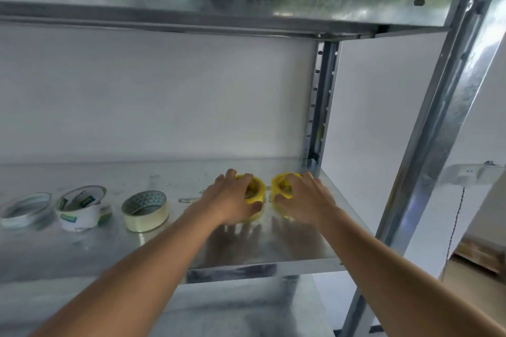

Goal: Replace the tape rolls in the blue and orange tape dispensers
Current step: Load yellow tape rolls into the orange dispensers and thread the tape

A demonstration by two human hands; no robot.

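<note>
Two yellow tape rolls lie side by side on a metal shelf (153,249), toward its right end. My left hand (232,200) is wrapped over the left yellow roll (257,190), thumb at its front and fingers over its top. My right hand (304,197) grips the right yellow roll (282,186) the same way. Both rolls rest on the shelf surface. No blue or orange tape dispenser is in view.
Three more tape rolls sit to the left on the shelf: a clear one (145,210), a white and green wrapped one (82,206), and a pale one (26,209). Another metal shelf (246,5) hangs above. Upright posts (438,131) stand at the right.
</note>
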